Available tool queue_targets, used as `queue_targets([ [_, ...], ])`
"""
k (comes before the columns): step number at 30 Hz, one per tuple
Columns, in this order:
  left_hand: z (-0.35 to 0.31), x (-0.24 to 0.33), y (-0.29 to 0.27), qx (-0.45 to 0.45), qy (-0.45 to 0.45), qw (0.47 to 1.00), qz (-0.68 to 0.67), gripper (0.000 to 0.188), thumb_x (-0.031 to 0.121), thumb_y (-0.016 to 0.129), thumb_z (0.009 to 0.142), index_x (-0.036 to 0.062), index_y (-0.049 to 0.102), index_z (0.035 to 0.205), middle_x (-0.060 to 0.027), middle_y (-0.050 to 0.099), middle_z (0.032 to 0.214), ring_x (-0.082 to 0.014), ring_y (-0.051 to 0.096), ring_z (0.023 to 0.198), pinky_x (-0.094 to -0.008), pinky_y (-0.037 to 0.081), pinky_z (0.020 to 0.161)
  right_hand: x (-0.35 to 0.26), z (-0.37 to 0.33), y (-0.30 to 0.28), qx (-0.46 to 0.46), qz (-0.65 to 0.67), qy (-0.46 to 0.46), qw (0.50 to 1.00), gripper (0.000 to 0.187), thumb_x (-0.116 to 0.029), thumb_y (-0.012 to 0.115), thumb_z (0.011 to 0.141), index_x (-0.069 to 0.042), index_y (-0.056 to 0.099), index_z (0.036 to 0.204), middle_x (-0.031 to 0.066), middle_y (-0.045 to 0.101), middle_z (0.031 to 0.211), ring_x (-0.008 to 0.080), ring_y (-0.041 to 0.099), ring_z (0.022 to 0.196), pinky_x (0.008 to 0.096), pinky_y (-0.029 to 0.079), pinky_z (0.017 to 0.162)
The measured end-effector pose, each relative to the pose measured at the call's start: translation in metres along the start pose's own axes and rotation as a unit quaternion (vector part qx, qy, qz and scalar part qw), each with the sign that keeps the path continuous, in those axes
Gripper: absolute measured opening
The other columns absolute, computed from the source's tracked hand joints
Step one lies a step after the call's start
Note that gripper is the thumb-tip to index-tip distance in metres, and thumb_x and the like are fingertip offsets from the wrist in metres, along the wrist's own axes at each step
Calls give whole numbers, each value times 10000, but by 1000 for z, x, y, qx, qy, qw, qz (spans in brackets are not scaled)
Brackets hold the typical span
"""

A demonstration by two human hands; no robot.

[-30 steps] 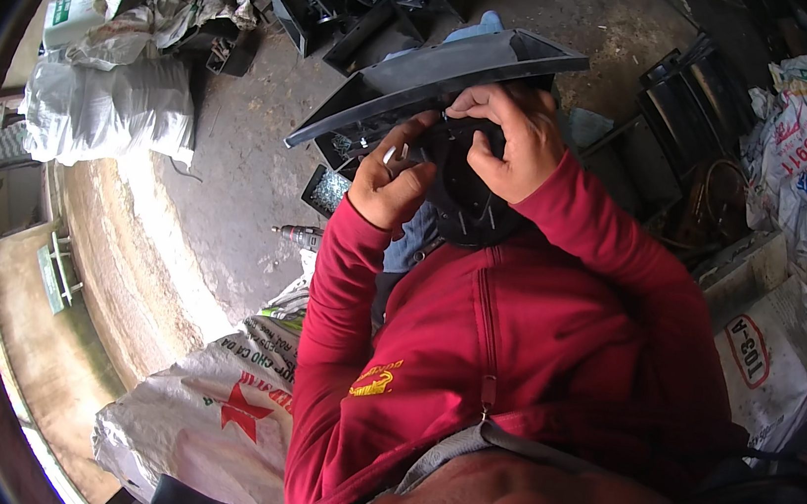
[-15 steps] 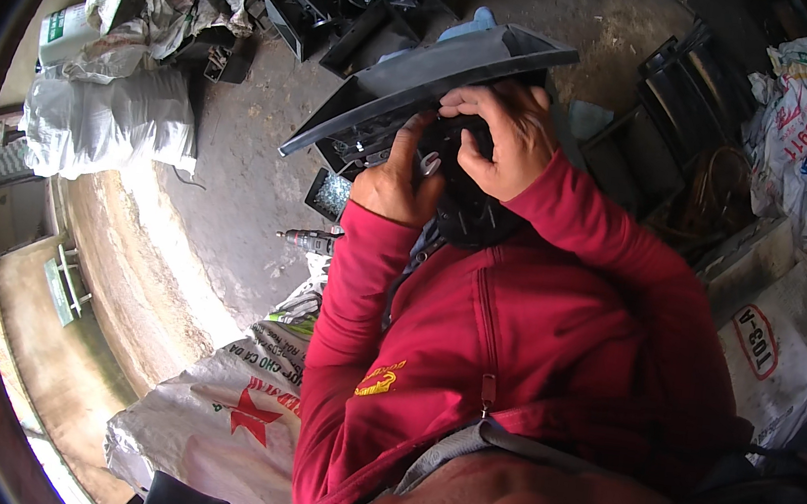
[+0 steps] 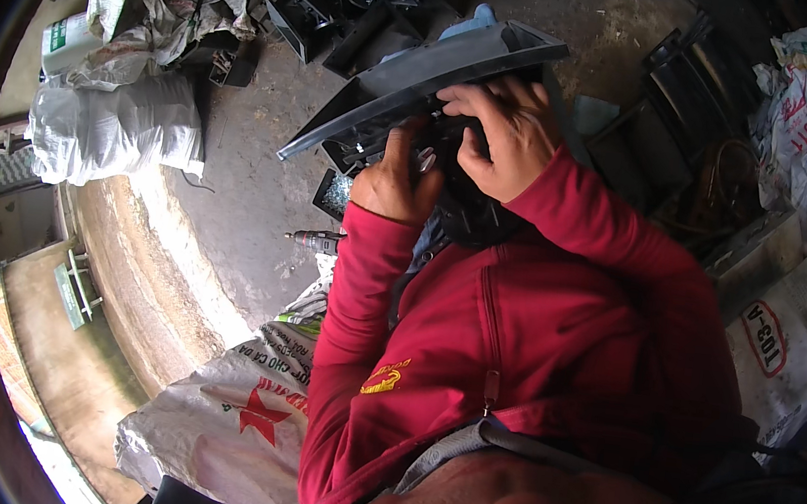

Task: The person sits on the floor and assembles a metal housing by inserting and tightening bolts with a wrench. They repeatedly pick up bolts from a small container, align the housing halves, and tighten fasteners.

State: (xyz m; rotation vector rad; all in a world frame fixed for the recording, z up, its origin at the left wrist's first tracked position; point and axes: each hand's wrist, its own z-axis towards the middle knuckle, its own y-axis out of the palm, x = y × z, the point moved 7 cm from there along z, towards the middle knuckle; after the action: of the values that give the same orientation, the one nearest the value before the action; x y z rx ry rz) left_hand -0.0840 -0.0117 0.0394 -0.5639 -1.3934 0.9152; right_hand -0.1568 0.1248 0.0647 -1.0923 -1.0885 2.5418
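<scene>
a person in a red jacket [image 3: 514, 334] is bending both arms toward a black plastic casing [image 3: 413, 82], which is resting at a tilt above the lap, its left end lower. the left hand [image 3: 397, 174] is standing nearly upright, index finger pointing at the casing's near side, thumb raised, a small shiny piece [image 3: 425, 161] showing between them; whether they are gripping it cannot be told. the right hand [image 3: 506, 139] is slanting in from the right, fingers curling toward the casing, thumb apart; their hold cannot be told. beyond the left wrist, a power tool [image 3: 313, 240] is lying on the floor [image 3: 260, 116].
</scene>
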Motion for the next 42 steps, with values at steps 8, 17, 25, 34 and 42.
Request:
queue_targets([
  [8,0,5,-4,19,18,998,54,585,171,670,784,146,488,1339,-155,699,785,-346,680,644,-426,536,562,7,-1,4,49,15,-19,998,413,-84,618,698,-183,574,1096,-96,710,922,194,589,942,395,368,806],
  [17,-1,7,-12,91,39,995,2,550,171,666,797,139,510,1324,-137,696,776,-337,681,641,-424,532,552,5,0,-4,85,45,-27,995,406,-52,614,683,-168,601,1071,-82,715,910,198,601,900,385,382,829],
  [25,-2,5,-21,101,43,993,-50,374,94,595,854,36,531,1218,-150,661,720,-314,677,616,-386,519,550,6,2,-7,79,95,-36,992,360,-45,616,665,-155,620,1008,-64,715,899,203,610,867,391,394,813],
  [34,-68,-46,41,-53,-219,732,-643,519,468,413,1019,-19,535,1152,-67,587,715,-160,572,623,-289,484,525,16,-1,-1,49,160,10,986,392,-44,618,696,-137,610,1076,-62,707,1003,176,604,978,379,362,892],
  [42,-107,-47,20,-36,-198,882,-426,456,124,523,1007,-5,377,1420,-107,707,954,-142,664,726,-250,521,634,7,1,-3,55,62,-41,996,427,-71,629,665,-176,614,1079,-97,704,952,198,594,927,406,361,858],
])
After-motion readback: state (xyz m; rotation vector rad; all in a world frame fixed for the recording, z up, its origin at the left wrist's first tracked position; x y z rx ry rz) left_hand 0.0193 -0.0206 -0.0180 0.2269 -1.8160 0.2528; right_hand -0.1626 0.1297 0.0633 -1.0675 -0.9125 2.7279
